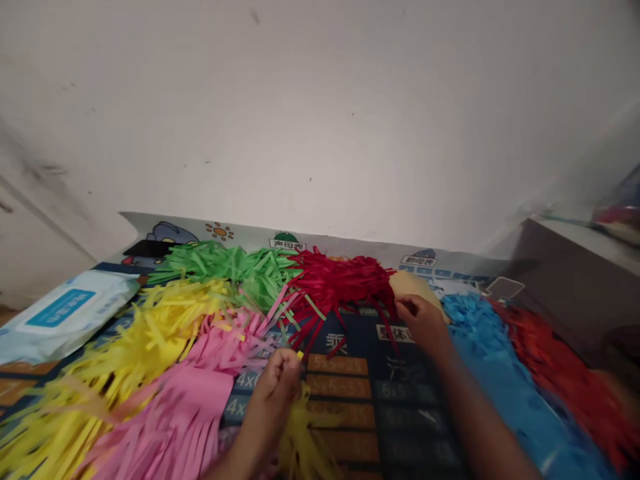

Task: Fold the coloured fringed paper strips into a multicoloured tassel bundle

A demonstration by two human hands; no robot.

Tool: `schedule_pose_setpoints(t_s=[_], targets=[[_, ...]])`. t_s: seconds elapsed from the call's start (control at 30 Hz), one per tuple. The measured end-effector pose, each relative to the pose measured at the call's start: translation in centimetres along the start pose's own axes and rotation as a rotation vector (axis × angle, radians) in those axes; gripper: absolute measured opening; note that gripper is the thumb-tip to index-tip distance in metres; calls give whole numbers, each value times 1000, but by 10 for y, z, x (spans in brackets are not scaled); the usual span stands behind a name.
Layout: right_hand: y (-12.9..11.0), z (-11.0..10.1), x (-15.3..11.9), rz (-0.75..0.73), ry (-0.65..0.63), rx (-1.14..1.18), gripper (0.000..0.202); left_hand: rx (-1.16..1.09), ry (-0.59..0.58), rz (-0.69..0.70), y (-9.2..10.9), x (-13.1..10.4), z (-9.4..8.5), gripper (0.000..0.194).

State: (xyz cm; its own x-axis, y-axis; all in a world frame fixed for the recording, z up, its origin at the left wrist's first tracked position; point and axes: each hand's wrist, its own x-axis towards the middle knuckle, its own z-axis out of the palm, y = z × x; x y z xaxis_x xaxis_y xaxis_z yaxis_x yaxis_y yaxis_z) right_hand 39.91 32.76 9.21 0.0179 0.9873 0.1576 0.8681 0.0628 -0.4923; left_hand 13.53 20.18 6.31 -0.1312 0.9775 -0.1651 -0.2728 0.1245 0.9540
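Observation:
My left hand (281,377) is closed at the lower middle, with a bit of yellow showing at its fingertips and a yellow fringed tassel (305,433) hanging beside and below it. To the right, the fingers of my right hand (420,320) are pinched together by the right end of the dark red fringed paper (340,280); what they hold, if anything, is too small to make out. Just behind that hand lies a pale yellow sheet (417,288). Pink fringed paper (200,393) lies left of my left hand, with yellow fringed paper (150,327) beyond it.
Green fringed paper (230,267) is at the back. A wipes packet (65,313) and a dark flat object (150,249) sit at the left. Blue (510,380) and red fringed paper (565,373) lie at the right, beside a grey box (580,287). A printed mat (340,400) covers the table.

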Motion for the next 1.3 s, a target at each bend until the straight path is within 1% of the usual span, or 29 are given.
schedule_pose_setpoints(t_s=[0.07, 0.13, 0.17, 0.23, 0.3, 0.37, 0.43, 0.5, 0.7, 0.83, 0.93, 1.07, 1.13, 1.2, 1.27, 1.3], targets=[[-21, -2, -38, -40, -49, 165, 21, 190, -50, 63, 2, -5, 4, 41], [-45, 8, -79, -132, -144, 580, 12, 395, -83, 211, 5, -12, 9, 34], [-55, 17, -98, -143, -164, 748, 9, 479, -96, 289, 6, -16, 11, 31], [-70, 35, -126, -70, -134, 996, 4, 575, -112, 404, 8, -22, 15, 25], [-78, 50, -144, 81, -70, 1122, 2, 608, -113, 465, 8, -27, 17, 18], [-80, 58, -154, 209, -30, 1178, 5, 625, -114, 528, 8, -31, 16, 13], [-81, 60, -159, 260, -3, 1204, 8, 646, -113, 583, 8, -34, 15, 12], [-82, 60, -163, 242, 33, 1201, 10, 666, -123, 615, 8, -36, 14, 12], [-81, 55, -171, 125, 127, 1016, 10, 731, -193, 571, 9, -42, 15, 20], [-77, 52, -175, 30, 159, 840, 10, 791, -225, 610, 8, -45, 15, 23], [-75, 51, -175, -18, 155, 824, 9, 790, -269, 557, 8, -44, 16, 26], [-73, 51, -175, 15, 102, 846, 4, 802, -299, 495, 7, -42, 16, 23], [-72, 50, -174, 44, 63, 871, 3, 752, -315, 438, 6, -40, 15, 16], [-72, 49, -173, 85, 13, 948, 5, 627, -358, 317, 5, -38, 12, 9], [-71, 47, -172, 104, -39, 1010, 6, 509, -403, 202, 4, -35, 9, 12], [-70, 46, -172, 102, -67, 1023, 7, 473, -420, 166, 5, -35, 7, 14]])
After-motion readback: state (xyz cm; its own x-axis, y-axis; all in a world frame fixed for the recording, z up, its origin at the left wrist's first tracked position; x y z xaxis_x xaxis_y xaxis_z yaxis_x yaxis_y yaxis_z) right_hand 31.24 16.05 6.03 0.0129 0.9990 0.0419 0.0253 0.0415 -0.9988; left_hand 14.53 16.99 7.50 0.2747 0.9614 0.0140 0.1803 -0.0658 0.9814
